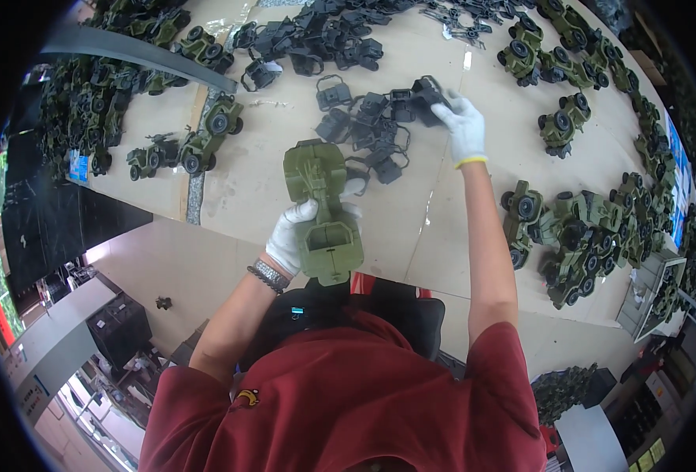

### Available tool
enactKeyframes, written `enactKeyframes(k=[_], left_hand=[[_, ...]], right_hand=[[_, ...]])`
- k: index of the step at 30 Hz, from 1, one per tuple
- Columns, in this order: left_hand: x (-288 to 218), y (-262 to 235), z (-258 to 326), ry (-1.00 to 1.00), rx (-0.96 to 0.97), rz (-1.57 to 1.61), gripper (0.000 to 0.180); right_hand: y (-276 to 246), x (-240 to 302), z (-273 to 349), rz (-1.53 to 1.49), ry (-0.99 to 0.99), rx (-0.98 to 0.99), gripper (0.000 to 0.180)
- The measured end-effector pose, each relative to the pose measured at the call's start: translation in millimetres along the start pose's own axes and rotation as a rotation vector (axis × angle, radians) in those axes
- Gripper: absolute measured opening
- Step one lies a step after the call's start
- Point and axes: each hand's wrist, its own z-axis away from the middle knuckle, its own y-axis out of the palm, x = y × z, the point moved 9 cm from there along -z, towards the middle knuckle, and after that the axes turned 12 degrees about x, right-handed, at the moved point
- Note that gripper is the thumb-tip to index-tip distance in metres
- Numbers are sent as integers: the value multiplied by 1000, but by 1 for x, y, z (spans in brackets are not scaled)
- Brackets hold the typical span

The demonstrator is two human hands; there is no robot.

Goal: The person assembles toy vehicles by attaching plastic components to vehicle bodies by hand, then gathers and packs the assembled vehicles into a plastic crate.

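My left hand (pixel 287 234), in a white glove, is closed around a green plastic toy vehicle body (pixel 330 250). I hold the body upright in front of me, above the table's near edge, with an open recess facing me. My right hand (pixel 466 130), also gloved, reaches forward over the table. Its fingers pinch the right edge of a dark grey plastic part (pixel 427 99); the fingertips are partly hidden. Beside that part lies a loose cluster of similar dark grey parts (pixel 370 107), some with thin open frames.
A larger heap of dark grey parts (pixel 316 35) lies at the back. Several green toy vehicles (pixel 592 224) crowd the right side, and others (pixel 213 130) stand at the left. A grey metal bar (pixel 139 53) crosses the table's upper left. The beige table (pixel 399 236) ends close to my body.
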Motion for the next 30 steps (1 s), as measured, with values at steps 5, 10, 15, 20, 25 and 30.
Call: enactKeyframes(k=[5, 10, 15, 20, 25, 30], left_hand=[[-17, 21, -23, 127, -141, -140, 71], [-17, 33, -53, 137, -109, -63, 38], [-14, 46, -69, 176, -232, -141, 42], [-17, 62, -83, 295, -307, -357, 30], [-22, 70, -88, 438, -415, -563, 27], [-15, 94, -97, 457, -342, -751, 31]], right_hand=[[-26, 63, 94, 1014, -231, -123, 36], [9, 0, 142, 1126, 12, 266, 45], [-1, 5, 139, 1091, -149, 292, 56], [-15, -14, 134, 939, -285, 299, 55], [-47, 9, 158, 136, 35, -30, 35], [-28, 83, 185, -408, 6, 1, 35]])
